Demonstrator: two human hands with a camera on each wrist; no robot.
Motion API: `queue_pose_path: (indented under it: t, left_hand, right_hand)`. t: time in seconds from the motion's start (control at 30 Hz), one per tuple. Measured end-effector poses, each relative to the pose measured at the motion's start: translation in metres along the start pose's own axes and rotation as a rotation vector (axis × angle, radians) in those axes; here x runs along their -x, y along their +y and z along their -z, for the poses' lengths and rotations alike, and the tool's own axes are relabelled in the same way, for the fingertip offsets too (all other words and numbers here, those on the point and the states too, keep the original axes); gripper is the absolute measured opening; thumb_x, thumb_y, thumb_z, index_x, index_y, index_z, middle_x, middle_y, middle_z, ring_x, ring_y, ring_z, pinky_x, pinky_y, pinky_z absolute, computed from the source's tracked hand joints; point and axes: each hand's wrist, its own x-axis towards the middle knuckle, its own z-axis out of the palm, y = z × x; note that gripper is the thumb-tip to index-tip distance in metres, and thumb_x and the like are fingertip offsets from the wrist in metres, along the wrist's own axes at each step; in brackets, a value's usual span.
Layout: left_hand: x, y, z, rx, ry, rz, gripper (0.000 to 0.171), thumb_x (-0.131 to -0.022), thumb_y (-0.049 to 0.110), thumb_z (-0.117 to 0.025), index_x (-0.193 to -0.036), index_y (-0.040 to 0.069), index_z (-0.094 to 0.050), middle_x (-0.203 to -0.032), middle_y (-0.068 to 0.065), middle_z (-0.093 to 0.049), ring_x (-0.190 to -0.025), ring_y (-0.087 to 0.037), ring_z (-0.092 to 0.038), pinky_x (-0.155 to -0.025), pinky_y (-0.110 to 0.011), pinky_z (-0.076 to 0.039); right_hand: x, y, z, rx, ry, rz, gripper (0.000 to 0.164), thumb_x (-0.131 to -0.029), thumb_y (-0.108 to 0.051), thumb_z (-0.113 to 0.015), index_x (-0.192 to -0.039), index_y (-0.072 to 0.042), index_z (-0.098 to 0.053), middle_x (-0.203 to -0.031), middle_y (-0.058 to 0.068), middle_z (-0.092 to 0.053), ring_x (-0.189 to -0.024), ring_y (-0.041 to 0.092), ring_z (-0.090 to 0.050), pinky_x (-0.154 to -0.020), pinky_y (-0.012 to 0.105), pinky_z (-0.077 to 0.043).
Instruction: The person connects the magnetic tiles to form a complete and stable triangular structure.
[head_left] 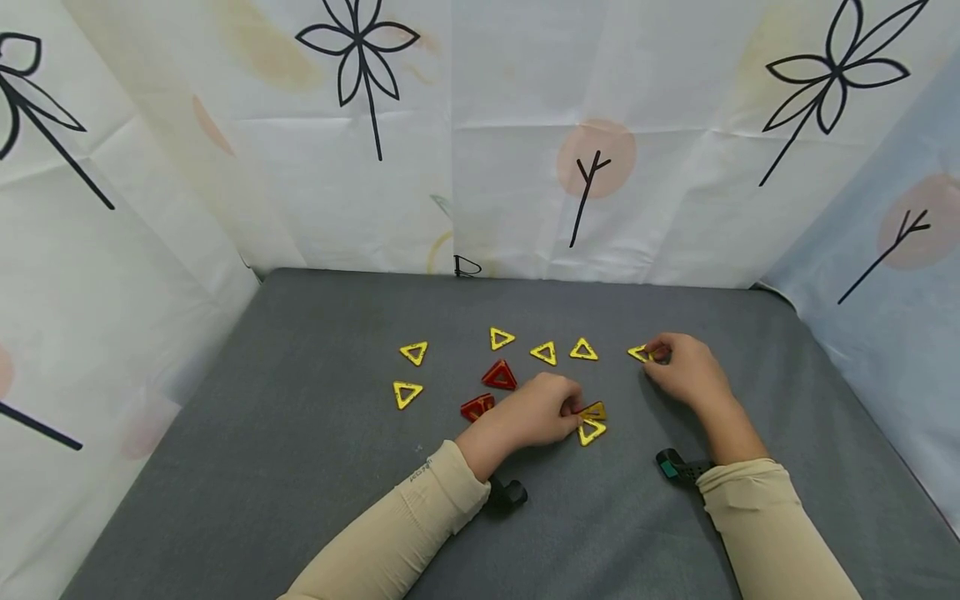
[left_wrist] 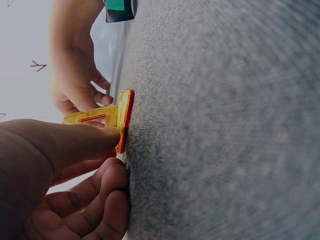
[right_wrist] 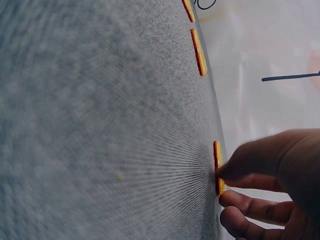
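My left hand (head_left: 536,410) pinches a yellow triangular tile (head_left: 595,410) that stands on edge. It meets a second yellow triangular tile (head_left: 592,432) lying flat on the grey cloth. In the left wrist view the thumb lies at the corner where the upright tile (left_wrist: 75,118) joins the flat tile (left_wrist: 125,107), which shows a red edge. Farther right, my right hand (head_left: 684,367) pinches another yellow triangular tile (head_left: 637,353) between thumb and fingers. Part of that tile is hidden by the fingers; the right wrist view shows its red-and-yellow edge (right_wrist: 217,155) low at the cloth.
Two red pyramid-like triangular pieces, one behind (head_left: 500,375) and one nearer (head_left: 476,407), sit by the left wrist. Several open-centred yellow tiles lie beyond them, including one (head_left: 583,350) between the hands. More yellow tiles (head_left: 407,394) lie left. A printed curtain (head_left: 510,208) borders the grey-covered table (head_left: 300,467).
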Motion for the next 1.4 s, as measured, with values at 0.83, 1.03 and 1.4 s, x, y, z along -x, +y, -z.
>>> queue_pose_path:
  t: [0.83,1.03,1.4]
  left_hand:
    - [0.0005,0.0009,-0.0005,-0.019,0.014,-0.006,0.007,-0.103,0.015,-0.072,-0.097,0.012,-0.073,-0.084,0.005,-0.065,-0.069,-0.005,-0.056,-0.064,-0.019,-0.046]
    - [0.0013,0.0017,-0.0005,-0.02,0.016,-0.007,0.007,-0.103,0.016,-0.071,-0.097,0.012,-0.073,-0.083,0.005,-0.064,-0.068,-0.005,-0.056,-0.063,-0.019,-0.045]
    - [0.0017,0.0018,-0.0011,-0.022,0.017,-0.003,0.008,-0.103,0.017,-0.072,-0.096,0.013,-0.072,-0.082,0.005,-0.062,-0.067,-0.006,-0.054,-0.062,-0.019,-0.044]
  right_hand:
    - [0.0003,0.0016,-0.0021,0.015,-0.005,0.037,0.021,-0.1,-0.025,-0.071,-0.099,-0.004,-0.076,-0.105,0.021,-0.072,-0.079,0.027,-0.061,-0.066,0.039,-0.045]
    - [-0.0003,0.0008,-0.0031,0.014,0.008,0.027,0.021,-0.1,-0.026,-0.071,-0.095,-0.006,-0.076,-0.101,0.018,-0.071,-0.076,0.024,-0.058,-0.065,0.036,-0.043]
    - [0.0,0.002,-0.0035,0.012,0.004,0.023,0.023,-0.099,-0.029,-0.071,-0.092,-0.008,-0.075,-0.096,0.015,-0.071,-0.073,0.023,-0.058,-0.064,0.035,-0.042]
